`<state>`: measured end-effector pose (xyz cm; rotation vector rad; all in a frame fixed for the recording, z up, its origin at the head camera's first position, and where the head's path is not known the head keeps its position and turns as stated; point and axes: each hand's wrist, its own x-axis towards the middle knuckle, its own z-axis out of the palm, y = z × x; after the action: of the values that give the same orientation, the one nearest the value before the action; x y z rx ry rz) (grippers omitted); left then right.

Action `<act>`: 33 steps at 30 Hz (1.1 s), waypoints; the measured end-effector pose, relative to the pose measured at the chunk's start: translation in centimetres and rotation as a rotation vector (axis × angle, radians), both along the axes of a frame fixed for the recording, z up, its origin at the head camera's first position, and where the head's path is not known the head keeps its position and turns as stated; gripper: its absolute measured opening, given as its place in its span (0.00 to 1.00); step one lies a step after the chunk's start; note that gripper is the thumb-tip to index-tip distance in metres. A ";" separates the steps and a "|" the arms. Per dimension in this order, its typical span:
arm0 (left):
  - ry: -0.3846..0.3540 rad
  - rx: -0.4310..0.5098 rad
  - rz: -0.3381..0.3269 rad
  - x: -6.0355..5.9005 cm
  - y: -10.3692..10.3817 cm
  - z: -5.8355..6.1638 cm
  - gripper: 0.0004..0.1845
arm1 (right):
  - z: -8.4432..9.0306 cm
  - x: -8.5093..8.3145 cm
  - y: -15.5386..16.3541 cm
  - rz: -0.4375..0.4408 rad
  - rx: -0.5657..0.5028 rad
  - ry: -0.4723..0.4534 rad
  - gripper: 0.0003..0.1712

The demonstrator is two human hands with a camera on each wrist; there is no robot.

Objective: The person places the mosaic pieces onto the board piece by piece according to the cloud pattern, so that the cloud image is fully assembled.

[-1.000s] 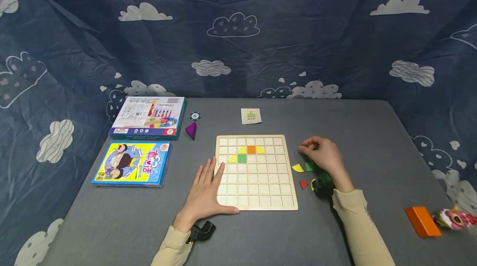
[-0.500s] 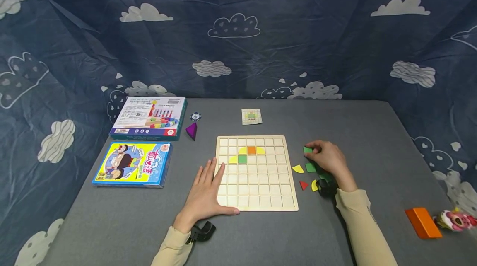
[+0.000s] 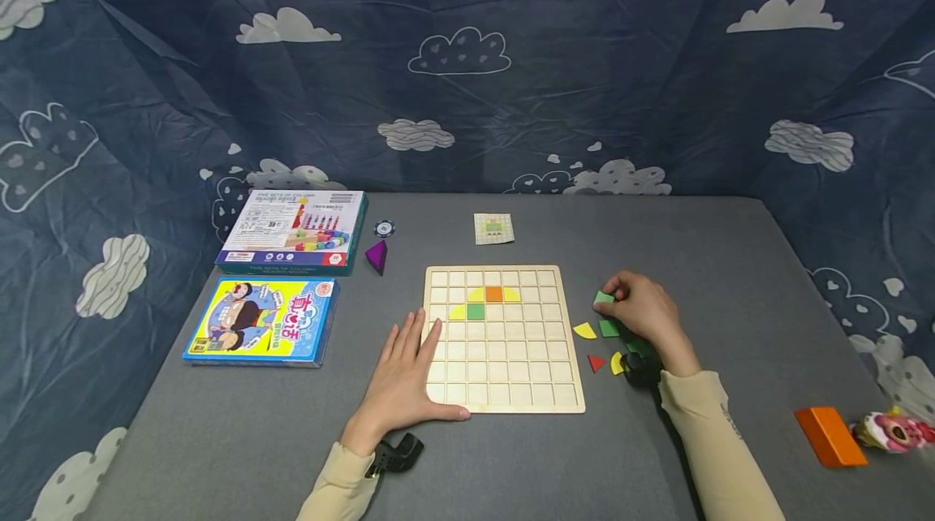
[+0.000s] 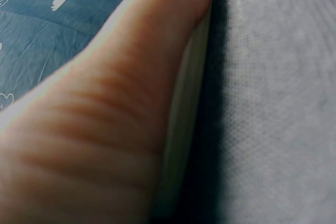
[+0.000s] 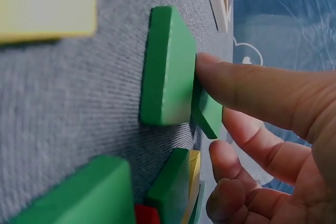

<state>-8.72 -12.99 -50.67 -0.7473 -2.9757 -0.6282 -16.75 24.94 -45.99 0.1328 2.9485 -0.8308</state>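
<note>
Green square: sits between the board's right edge and the right edge of the table, well apart from the table's far edge; tilted in the right wrist view, too hidden to tell whether touching the table.
Right hand: pinches the green square between thumb and fingers.
Second green square: lies just beside the pinched one, towards the near edge of the table.
Weight: probably light, easy for two fingertips.
Stiffness: looks rigid, like painted wood; unlikely to bend, dent or break.
Surface: smooth with a slight sheen, so perhaps a little slippery against bare skin.
Best hold: two opposite side edges, thumb against forefinger, near the middle; pressing on a single corner could tip or spin such a flat piece.
Left hand: rests with straight, spread fingers along the board's left edge, thumb along its near edge; grips nothing.
Board: lies mid-table, carrying an orange square among yellow and green pieces.
Red triangle: lies off the board's right edge, near a yellow piece.
</note>
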 end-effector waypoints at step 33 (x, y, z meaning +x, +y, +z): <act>0.009 -0.013 0.001 -0.1 0.0 -0.1 0.70 | 1.7 0.7 -7.4 0.228 -0.068 0.119 0.12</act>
<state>-8.79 -13.02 -50.79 -0.7469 -2.9746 -0.6050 -16.08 17.57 -44.30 -0.2606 2.9626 -0.9320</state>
